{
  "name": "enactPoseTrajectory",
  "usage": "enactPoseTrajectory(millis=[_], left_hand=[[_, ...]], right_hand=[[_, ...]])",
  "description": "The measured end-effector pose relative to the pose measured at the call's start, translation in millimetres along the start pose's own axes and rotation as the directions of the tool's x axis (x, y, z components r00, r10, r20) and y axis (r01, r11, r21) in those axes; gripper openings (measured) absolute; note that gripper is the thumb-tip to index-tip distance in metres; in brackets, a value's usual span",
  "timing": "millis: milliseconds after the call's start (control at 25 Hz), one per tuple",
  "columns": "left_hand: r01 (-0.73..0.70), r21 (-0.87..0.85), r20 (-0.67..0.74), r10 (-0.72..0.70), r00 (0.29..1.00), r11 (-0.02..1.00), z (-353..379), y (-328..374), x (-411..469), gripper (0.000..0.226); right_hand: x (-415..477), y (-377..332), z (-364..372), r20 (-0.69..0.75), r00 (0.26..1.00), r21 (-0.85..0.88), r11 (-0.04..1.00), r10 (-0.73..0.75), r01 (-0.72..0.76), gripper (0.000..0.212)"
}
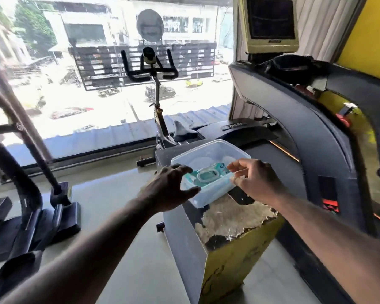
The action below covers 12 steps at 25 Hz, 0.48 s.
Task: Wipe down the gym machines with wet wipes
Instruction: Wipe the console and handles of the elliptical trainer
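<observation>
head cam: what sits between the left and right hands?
The teal wipes pack, lying inside the clear plastic container, sits between the left hand and the right hand. The head view shows it.
</observation>
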<state>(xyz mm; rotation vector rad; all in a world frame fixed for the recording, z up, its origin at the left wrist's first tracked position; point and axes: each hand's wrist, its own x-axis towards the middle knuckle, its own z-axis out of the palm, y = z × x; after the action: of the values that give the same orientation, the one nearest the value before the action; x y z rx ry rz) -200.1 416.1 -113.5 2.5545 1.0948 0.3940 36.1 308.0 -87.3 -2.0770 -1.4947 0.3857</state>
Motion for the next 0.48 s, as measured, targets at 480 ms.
enactPoseTrajectory(millis=[480], left_hand=[[0.229, 0.138, 0.239, -0.257, 0.936, 0.964, 91, -22, 151, 0.038]], right_hand=[[200, 72, 72, 0.638, 0.762, -0.298, 0.876, -0.113, 0.379, 0.036]])
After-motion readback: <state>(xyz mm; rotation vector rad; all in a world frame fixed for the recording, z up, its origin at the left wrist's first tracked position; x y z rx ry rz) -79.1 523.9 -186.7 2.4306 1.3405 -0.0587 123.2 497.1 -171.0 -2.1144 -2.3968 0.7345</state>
